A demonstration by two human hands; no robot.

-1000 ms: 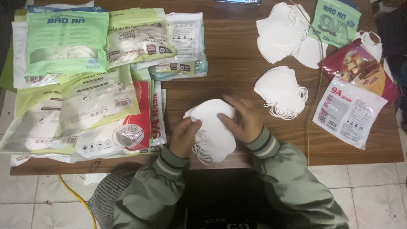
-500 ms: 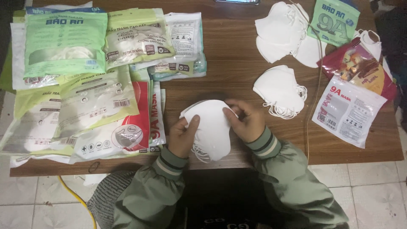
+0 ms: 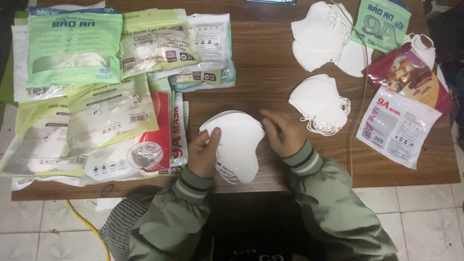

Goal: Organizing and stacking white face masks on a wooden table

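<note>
White mask (image 3: 239, 145) sits between my hands on the counter (image 3: 270, 72); packets (image 3: 101, 96) lie left, loose masks (image 3: 319, 101) right. Left hand (image 3: 204, 153) and right hand (image 3: 282, 133) pinch its edges, fingers curled.

Brown wooden table (image 3: 270, 58), white-tiled floor (image 3: 425, 212)

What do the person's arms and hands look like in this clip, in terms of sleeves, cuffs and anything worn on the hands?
Both arms are in puffy olive-green jacket sleeves. Each sleeve ends in a ribbed knit cuff, green with pale stripes around it. The left hand and the right hand are bare: no gloves. No ring, watch or bracelet shows from the head view, though the cuffs cover the wrists.
</note>
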